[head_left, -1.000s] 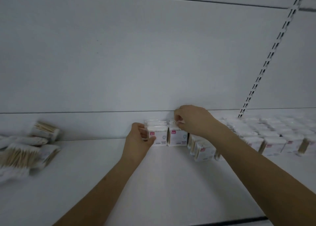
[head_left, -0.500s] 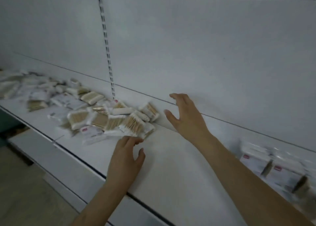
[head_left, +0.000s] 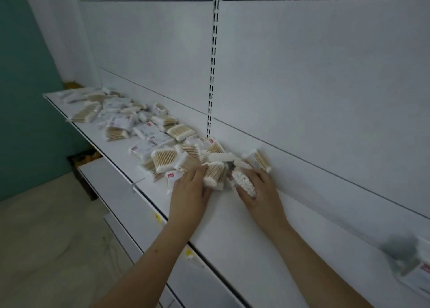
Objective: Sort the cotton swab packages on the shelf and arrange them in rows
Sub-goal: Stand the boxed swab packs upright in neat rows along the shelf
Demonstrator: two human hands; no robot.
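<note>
Many swab packages (head_left: 162,157), red labels (head_left: 171,174) unreadable.

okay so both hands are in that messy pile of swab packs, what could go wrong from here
The loose pile reaches close to the shelf's front edge, so a sweep by the left hand might knock packs off. The right hand grips one pack while neighbours lean on it; lifting could topple them.

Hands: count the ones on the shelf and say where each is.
2. The left hand rests on packages at the near end of the loose pile. The right hand grips a package beside it, closer to the back panel. None appear hidden.
</note>
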